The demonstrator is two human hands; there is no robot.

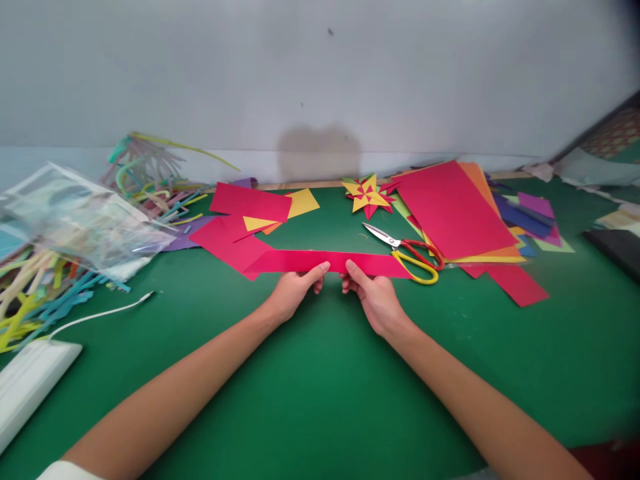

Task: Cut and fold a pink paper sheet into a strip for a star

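Note:
A long red paper strip (336, 260) stretches level above the green table, held near its middle. My left hand (296, 288) pinches its lower edge, thumb on the front and fingers behind. Close beside it, my right hand (373, 293) grips the strip the same way, thumb on top. The strip's right end overlaps the handles of a pair of scissors (400, 245) with red and yellow grips, blades lying open toward the upper left. Behind the strip's left end lies red paper (225, 240). A folded yellow and red paper star (367, 195) rests farther back.
Red sheets (455, 213) over orange and yellow ones are stacked at the back right, near blue and purple paper pieces (530, 217). Colourful paper strips (45, 293) and a clear plastic bag (90, 213) crowd the left. A white device (35, 380) with a cable lies in front of them.

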